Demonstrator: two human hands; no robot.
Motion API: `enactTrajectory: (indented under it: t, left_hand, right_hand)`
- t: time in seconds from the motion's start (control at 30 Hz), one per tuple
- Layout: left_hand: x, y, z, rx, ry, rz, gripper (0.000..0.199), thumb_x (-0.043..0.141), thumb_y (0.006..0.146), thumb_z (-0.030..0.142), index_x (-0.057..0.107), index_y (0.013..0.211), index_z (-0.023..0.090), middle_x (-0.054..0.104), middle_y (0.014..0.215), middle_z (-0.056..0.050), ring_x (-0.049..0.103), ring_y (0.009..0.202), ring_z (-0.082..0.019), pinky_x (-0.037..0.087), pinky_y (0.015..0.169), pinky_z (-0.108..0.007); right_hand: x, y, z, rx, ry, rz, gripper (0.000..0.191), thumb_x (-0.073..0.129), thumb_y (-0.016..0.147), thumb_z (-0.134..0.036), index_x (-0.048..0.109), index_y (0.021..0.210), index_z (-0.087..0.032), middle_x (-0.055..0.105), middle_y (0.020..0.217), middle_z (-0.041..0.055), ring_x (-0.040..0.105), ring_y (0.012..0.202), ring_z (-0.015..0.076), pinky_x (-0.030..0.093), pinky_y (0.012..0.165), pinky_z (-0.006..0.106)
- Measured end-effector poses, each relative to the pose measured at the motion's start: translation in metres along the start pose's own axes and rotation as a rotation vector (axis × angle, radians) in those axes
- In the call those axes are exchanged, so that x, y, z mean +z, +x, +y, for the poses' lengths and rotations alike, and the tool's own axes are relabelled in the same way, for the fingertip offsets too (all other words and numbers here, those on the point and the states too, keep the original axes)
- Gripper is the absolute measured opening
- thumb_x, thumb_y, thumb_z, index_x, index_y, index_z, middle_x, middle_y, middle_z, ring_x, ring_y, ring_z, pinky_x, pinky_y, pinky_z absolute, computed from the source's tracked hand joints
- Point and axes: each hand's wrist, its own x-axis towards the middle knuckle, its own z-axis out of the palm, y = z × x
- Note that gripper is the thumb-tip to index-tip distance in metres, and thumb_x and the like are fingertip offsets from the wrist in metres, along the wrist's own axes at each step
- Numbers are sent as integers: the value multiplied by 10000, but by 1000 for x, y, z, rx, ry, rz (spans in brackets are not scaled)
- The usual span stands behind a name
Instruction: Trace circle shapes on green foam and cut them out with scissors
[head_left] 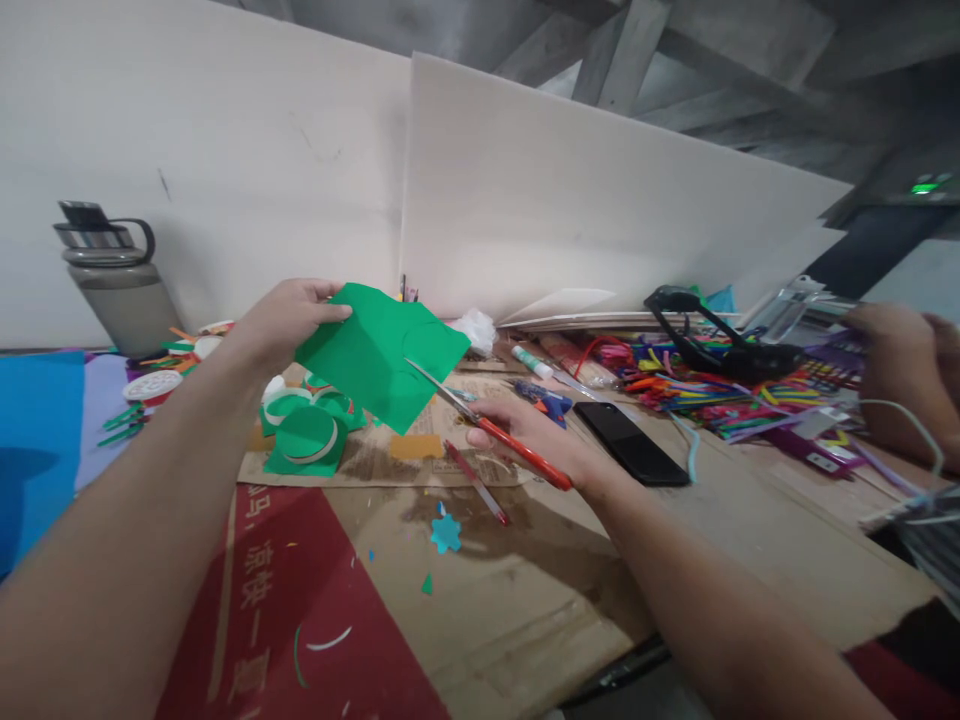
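Note:
My left hand [296, 315] pinches the upper left corner of a green paper sheet [367, 350], held up above the table. A faint curved outline shows on the sheet's right part. In my right hand [525, 435] is a pair of scissors [517, 450] with red handles, its blades pointing up and left against the sheet. Whether the blades are cutting into the paper I cannot tell. Below the sheet lie curled green paper cut-offs [307, 435]. A red pen [478, 485] rests under my right hand, near an orange paper piece [416, 447].
A grey water bottle [116, 275] stands at the left. A black phone [634, 443], a glue stick [532, 362] and a heap of colourful pipe cleaners [690, 390] lie to the right. A blue paper flower [446, 534] lies in front. Another person's hand [896, 345] is at far right.

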Motion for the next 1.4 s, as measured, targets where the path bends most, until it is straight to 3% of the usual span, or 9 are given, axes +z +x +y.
enactTrajectory:
  t: [0.23, 0.37, 0.7, 1.07, 1.4]
  left_hand:
    - [0, -2, 3, 16, 89, 27, 390, 794, 565, 338, 759, 929, 203, 727, 798, -22, 645, 697, -203, 514, 621, -286]
    - [0, -2, 3, 12, 88, 6, 389, 787, 574, 333, 755, 938, 202, 726, 808, -28, 642, 685, -200, 512, 611, -286]
    - [-3, -3, 4, 7, 77, -6, 376, 782, 586, 318, 749, 939, 192, 714, 779, -19, 645, 686, -198, 513, 599, -270]
    - [4, -5, 2, 0, 18, -91, 334, 769, 628, 289, 742, 945, 186, 715, 765, -24, 642, 616, -181, 516, 596, -280]
    - [5, -3, 1, -17, 10, -83, 346, 760, 643, 268, 735, 980, 193, 731, 803, -28, 661, 649, -186, 533, 629, -291]
  right_hand:
    - [2, 1, -1, -32, 21, -52, 392, 471, 932, -524, 593, 829, -165, 528, 746, -7, 456, 679, 121, 330, 610, 243]
    - [2, -2, -3, -6, 15, -31, 394, 473, 932, -523, 591, 807, -168, 523, 746, -1, 466, 703, 128, 335, 612, 242]
    - [3, -6, -11, 78, 97, -78, 459, 450, 926, -573, 521, 721, -168, 386, 622, -38, 347, 547, 80, 234, 500, 230]
    - [6, -6, -11, -2, 118, -20, 371, 454, 937, -515, 552, 789, -189, 570, 747, 15, 499, 690, 144, 382, 600, 255]
    - [7, -7, -13, 24, 199, -51, 414, 457, 928, -542, 527, 768, -167, 458, 647, -29, 394, 563, 82, 310, 511, 213]
